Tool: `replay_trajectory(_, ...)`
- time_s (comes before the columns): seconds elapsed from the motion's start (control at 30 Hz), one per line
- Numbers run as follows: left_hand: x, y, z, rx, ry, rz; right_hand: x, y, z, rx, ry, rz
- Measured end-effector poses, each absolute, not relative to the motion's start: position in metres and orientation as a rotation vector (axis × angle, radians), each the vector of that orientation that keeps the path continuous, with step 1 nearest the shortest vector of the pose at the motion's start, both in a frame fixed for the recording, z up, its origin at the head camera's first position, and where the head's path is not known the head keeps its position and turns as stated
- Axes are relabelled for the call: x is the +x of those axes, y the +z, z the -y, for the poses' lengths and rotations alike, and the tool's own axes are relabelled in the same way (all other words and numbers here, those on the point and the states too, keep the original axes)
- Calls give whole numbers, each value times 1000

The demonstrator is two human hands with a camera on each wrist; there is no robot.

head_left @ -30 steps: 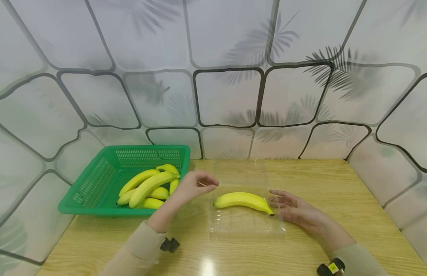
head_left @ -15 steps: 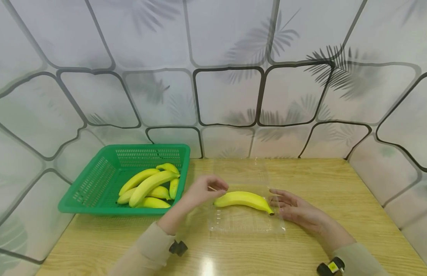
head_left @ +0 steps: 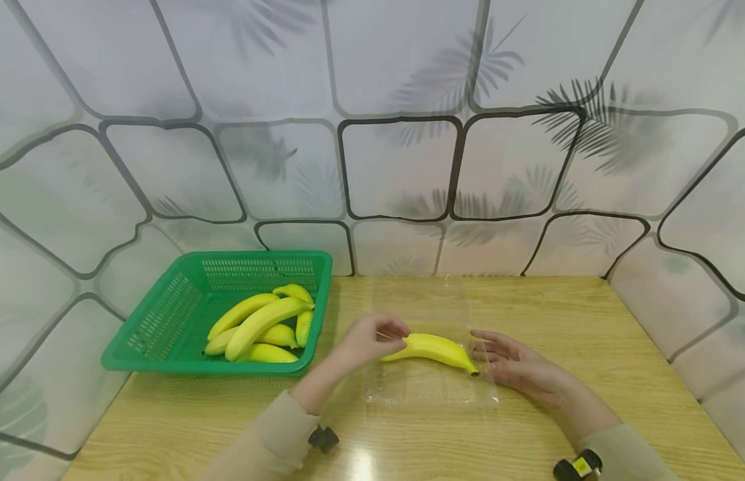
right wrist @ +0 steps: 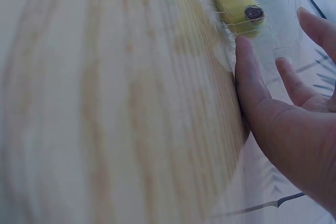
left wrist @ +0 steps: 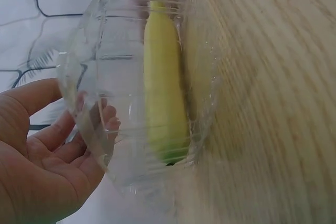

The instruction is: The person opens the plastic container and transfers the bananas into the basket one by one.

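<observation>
A single yellow banana (head_left: pixel 435 349) lies across a clear plastic clamshell box (head_left: pixel 429 394), its dark stem end to the right. My left hand (head_left: pixel 375 339) is over the box's left side, fingers loosely bent, and overlaps the banana's left end in the head view. From the left wrist, that hand (left wrist: pixel 58 161) shows at the box's rim, apart from the banana (left wrist: pixel 165 87). At the box's right side is my right hand (head_left: pixel 519 371), its fingers extended toward the wall. In the right wrist view the thumb reaches the plastic just below the banana's stem end (right wrist: pixel 254 13).
To the left stands a green perforated basket (head_left: pixel 212 366) with several bananas (head_left: pixel 260 327) in its right half. Behind the box its transparent lid (head_left: pixel 417 300) lies folded back on the wooden table (head_left: pixel 540 300). A patterned wall (head_left: pixel 396 170) rises at the table's back edge.
My left hand has moved right and slightly down, from the box's left edge to over the banana's left end. The right hand, banana and box have stayed put.
</observation>
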State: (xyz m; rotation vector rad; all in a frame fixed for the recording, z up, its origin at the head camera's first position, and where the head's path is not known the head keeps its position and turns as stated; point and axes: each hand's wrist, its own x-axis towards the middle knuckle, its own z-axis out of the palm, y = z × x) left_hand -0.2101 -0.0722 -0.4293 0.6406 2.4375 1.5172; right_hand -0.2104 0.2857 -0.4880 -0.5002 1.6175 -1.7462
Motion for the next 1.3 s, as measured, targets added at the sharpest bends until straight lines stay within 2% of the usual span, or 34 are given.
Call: replay_trajectory(1.3, -220, -440, 59, 665, 1232, -2541, -211, -489, -285, -502, -1747, -1612)
